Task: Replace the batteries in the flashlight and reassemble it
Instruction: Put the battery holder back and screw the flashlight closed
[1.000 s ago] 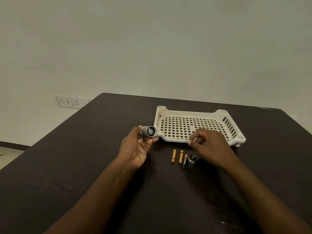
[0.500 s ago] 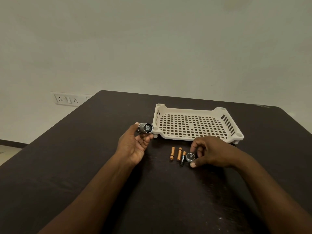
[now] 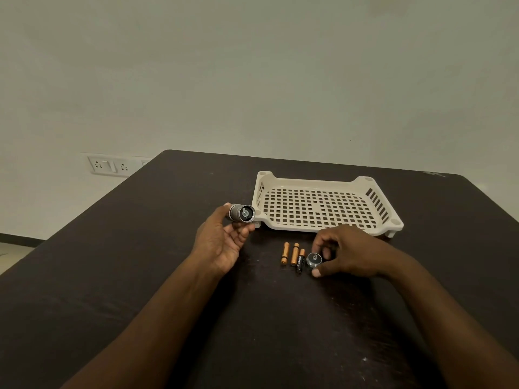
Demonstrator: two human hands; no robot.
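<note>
Left hand point(image 3: 224, 242) grips the flashlight body point(image 3: 241, 212) mid-frame; right hand point(image 3: 346, 255) pinches the cap point(image 3: 314, 259), fingers point(image 3: 323, 242) partly hiding it beside the batteries point(image 3: 293, 255).

The right hand point(image 3: 346, 255) covers the far side of the flashlight cap point(image 3: 314, 259), so it is not clear how many fingers touch it. The marking on the cap's top face is too small to read. Left of the cap, the lettering on the black battery point(image 3: 300, 263) is too small to read with certainty. The left hand point(image 3: 222, 242) hides the underside of the flashlight body point(image 3: 241, 212). Both forearms are cut by the lower edge.
</note>
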